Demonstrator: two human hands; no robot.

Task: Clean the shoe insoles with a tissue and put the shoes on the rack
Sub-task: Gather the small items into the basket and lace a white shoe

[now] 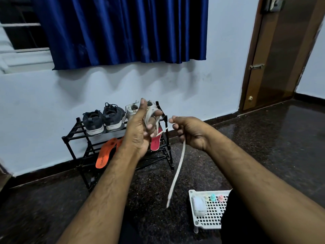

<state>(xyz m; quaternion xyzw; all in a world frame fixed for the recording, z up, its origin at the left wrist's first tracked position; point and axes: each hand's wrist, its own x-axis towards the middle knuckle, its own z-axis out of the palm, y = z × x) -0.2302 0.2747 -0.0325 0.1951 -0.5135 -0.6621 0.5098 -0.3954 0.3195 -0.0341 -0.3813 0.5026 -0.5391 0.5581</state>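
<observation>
Head view: both forearms reach forward over a dark speckled floor toward a black shoe rack (77, 138) standing against a pale wall. The left hand (140, 127) is raised with its fingers curled round a bundle of white shoelace (177, 166), partly hiding the white shoes (131, 110) on the rack's top shelf behind it. The right hand (189, 132) pinches the same lace beside it; the lace's free end hangs down in front of the floor, blurred toward its tip. A pair of dark sneakers (103, 120) sits heel-out on the top shelf, left of the white shoes. On the shelf below, an orange insole (103, 154) leans out, its neighbour mostly hidden by the left wrist, and a red insole (155, 141) shows only partly behind the left hand. At lower right a white perforated tray (211, 213) holds a white packet, possibly tissues, and small pastel caps, its right side cut off by dark clothing. A blue curtain (121, 30) hangs above; a brown door (277, 55) stands at right.
</observation>
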